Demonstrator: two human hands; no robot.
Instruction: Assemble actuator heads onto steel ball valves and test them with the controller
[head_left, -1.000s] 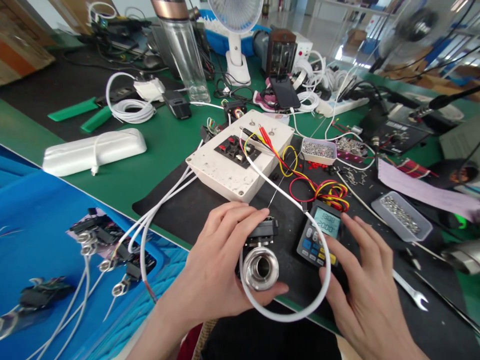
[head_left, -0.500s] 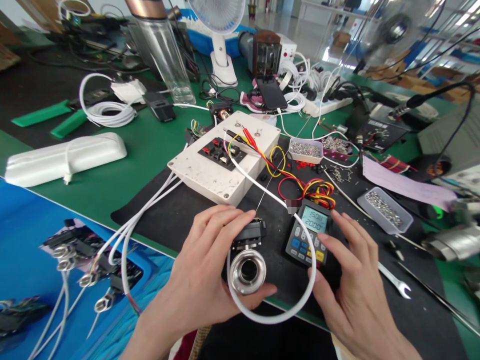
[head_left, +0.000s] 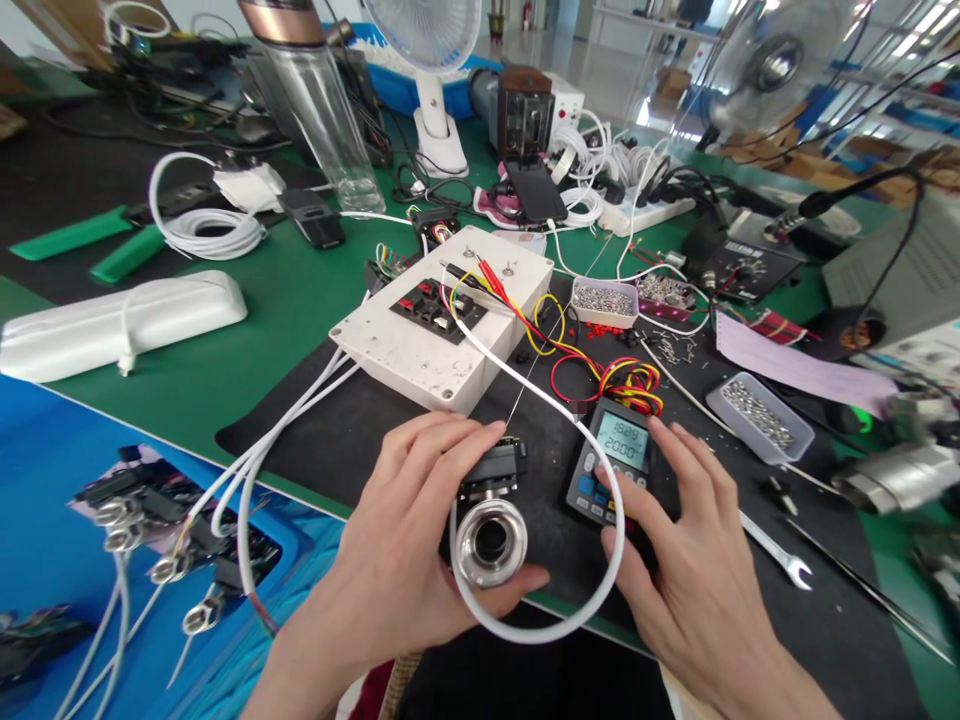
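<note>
Table edge: our valve (head_left: 491,512) is at the near side of the black mat (head_left: 322,450), close to the table edge in front of us; we cannot tell if it touches the mat
Gap: a strip of mat shows between valve and meter (head_left: 634,472), and the white cable (head_left: 619,525) loops across it, over the meter's left part and out past the table edge
Close neighbours: the pale box (head_left: 397,350) has its near corner just beyond our left fingers; the wrench (head_left: 776,552) lies to the right of our right hand
Valve's aim: its round mouth faces us, the bore axis running towards us; lengthwise it goes from the black housing (head_left: 501,462), farther off, to the ring nearest us
Left hand (head_left: 409,530): curled round the valve, fingers over the housing, thumb under the ring
Right hand (head_left: 690,560): spread wide at the meter's right side, index fingertip at the keys; whether it presses we cannot tell
Materials: shiny round metal, dark blocky housing, smooth bendy cable, scuffed slab-like box, grey-green meter screen (head_left: 624,438)
</note>
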